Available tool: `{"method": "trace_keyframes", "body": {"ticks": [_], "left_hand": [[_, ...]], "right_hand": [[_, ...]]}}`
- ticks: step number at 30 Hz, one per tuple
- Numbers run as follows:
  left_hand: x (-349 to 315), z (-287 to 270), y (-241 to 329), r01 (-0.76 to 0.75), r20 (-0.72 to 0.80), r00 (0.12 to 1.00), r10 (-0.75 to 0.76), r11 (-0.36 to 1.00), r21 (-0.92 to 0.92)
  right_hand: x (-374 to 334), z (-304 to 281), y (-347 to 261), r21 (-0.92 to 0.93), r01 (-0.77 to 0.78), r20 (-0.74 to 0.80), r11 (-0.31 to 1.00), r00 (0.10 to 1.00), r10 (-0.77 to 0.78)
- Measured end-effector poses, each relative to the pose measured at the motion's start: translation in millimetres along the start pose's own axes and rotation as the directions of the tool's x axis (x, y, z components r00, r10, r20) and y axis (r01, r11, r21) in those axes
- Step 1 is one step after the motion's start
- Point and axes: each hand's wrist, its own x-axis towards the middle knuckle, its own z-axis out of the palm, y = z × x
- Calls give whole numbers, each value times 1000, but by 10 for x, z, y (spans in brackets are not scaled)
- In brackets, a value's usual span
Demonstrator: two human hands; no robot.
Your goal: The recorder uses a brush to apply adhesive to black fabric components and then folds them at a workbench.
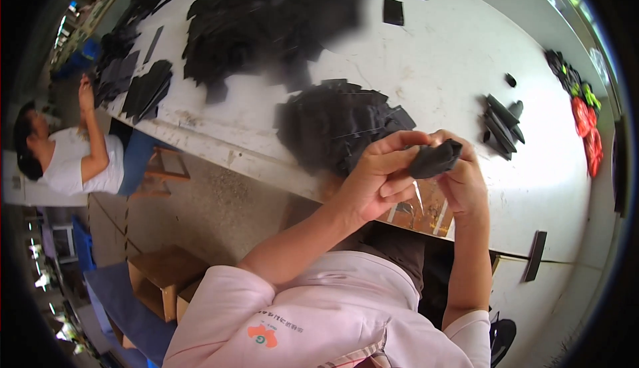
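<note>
A small folded piece of black cloth [432,160] is held up over the near edge of the white table [426,95]. My left hand [383,176] pinches its left end between thumb and fingers. At its right end my right hand [466,176] is closed on it too, with some of the fingers hidden behind the cloth. Just beyond my left hand lies a heap of flat black cloth pieces [339,118]. Several folded black pieces [502,127], shaped like the held one, lie to the right of my hands.
A larger heap of black pieces [259,28] covers the far table. A person [80,158] sits at the left. Cardboard boxes [163,278] stand low on the left. Red and yellow-green bundles [584,125] lie at the far right, and a dark strip [535,256] at the near right.
</note>
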Motion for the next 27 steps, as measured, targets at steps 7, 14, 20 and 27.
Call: {"method": "trace_keyframes", "body": {"ticks": [7,14,20,27], "left_hand": [[67,57,-138,-293,123,807,577,211,932],[10,243,-79,-647,339,668,662,293,704],[-22,-97,-69,-450,156,786,599,379,809],[205,454,-84,-307,275,924,264,89,947]], "right_hand": [[-130,-134,254,114,-27,-63,993,997,34],[-229,168,-173,-811,449,149,374,778,-611],[-152,-172,233,-910,399,329,115,862,-386],[-196,-124,172,-795,525,273,305,758,-593]]}}
